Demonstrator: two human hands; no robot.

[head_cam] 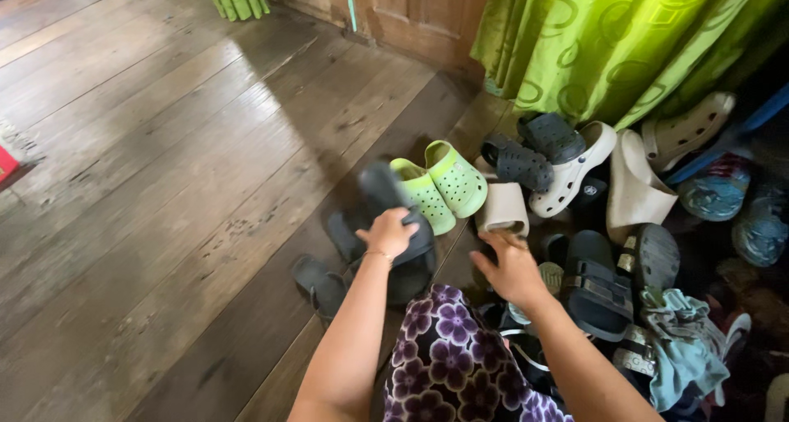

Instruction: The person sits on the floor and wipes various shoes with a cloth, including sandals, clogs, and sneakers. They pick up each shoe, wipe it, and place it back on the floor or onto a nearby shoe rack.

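Note:
My left hand grips a dark grey slide sandal and holds it tilted above the wooden floor. Under it lie more dark sandals. My right hand reaches with spread fingers toward a beige slide sandal and touches its near edge. A pair of light green clogs stands just beyond both hands. My knee, in purple flowered cloth, is between my arms.
A heap of footwear fills the right: dark clogs, a white clog, a beige wedge, black strapped sandals and a crumpled teal cloth. Green curtains hang behind, next to a wooden door.

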